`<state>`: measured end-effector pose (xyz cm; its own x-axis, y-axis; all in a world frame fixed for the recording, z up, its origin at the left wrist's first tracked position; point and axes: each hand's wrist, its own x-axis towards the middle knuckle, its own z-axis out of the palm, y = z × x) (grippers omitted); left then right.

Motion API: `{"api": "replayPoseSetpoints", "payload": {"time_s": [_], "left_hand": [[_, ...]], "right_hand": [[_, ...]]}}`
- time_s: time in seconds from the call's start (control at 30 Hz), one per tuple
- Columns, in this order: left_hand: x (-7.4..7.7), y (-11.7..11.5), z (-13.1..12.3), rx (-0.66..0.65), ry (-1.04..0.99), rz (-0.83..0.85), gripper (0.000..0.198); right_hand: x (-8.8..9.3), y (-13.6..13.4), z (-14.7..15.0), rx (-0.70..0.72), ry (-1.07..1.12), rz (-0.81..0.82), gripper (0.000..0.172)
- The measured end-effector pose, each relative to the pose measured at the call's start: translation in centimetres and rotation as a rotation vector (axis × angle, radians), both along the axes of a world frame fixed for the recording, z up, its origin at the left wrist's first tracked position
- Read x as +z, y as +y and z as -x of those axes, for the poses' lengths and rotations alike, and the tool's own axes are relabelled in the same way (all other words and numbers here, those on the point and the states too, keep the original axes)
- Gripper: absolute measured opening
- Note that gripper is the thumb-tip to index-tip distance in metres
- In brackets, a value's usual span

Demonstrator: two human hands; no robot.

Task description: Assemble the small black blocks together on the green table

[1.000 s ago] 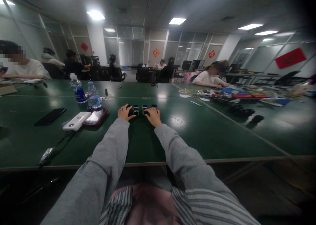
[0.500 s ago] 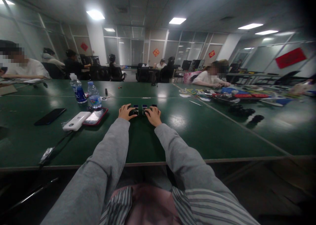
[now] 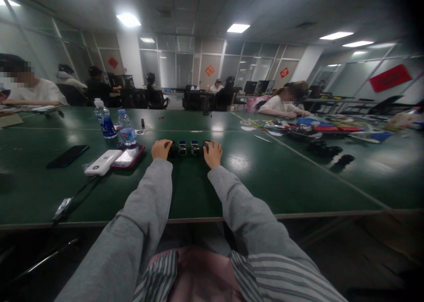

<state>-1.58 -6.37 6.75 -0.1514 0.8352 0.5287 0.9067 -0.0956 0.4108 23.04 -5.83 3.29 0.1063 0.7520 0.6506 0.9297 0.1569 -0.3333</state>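
Note:
Two small dark blocks with shiny, pale parts, a left block [image 3: 182,147] and a right block [image 3: 194,147], stand side by side on the green table [image 3: 195,187]. Left of them, my left hand [image 3: 161,149] has its fingers closed on a small black object [image 3: 172,149]. On the other side, my right hand [image 3: 213,153] is closed round another small black object [image 3: 207,143], partly hidden by the fingers. Neither hand touches the two middle blocks.
Two bottles [image 3: 105,120] [image 3: 127,129], a white power bank [image 3: 103,162], a red-edged phone [image 3: 128,157] and a black phone [image 3: 68,156] lie to the left. Black parts [image 3: 323,149] and a cluttered pile [image 3: 308,127] are at right. A person [image 3: 280,105] sits behind the pile.
My hands have moved apart, off the two middle blocks and outward to the black objects on either side. Both middle blocks now show uncovered.

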Motion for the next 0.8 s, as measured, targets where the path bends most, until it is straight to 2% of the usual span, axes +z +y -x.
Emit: {"api": "replayPoseSetpoints", "payload": {"time_s": [0.1, 0.2, 0.33, 0.53, 0.67, 0.8], "left_hand": [[0.4, -0.5, 0.0, 0.058, -0.071, 0.081, 0.047], [0.7, -0.7, -0.2, 0.086, -0.098, 0.133, 0.048], [0.7, -0.7, -0.4, 0.159, -0.078, 0.113, 0.050], [0.2, -0.5, -0.3, 0.221, -0.011, 0.087, 0.055], [0.2, -0.5, 0.0, 0.270, 0.017, 0.088, 0.045], [0.2, -0.2, 0.3, 0.247, 0.021, 0.145, 0.031]], "right_hand": [[-0.7, 0.8, -0.7, -0.018, 0.030, 0.050, 0.041], [-1.4, 1.7, -1.0, 0.059, 0.065, 0.062, 0.040], [-1.8, 2.4, -1.1, 0.160, 0.142, 0.023, 0.037], [-1.9, 2.5, -1.3, 0.177, 0.161, 0.069, 0.043], [-2.0, 2.5, -1.4, 0.160, 0.163, 0.090, 0.042], [-2.1, 2.5, -1.5, 0.147, 0.161, 0.098, 0.046]]}}
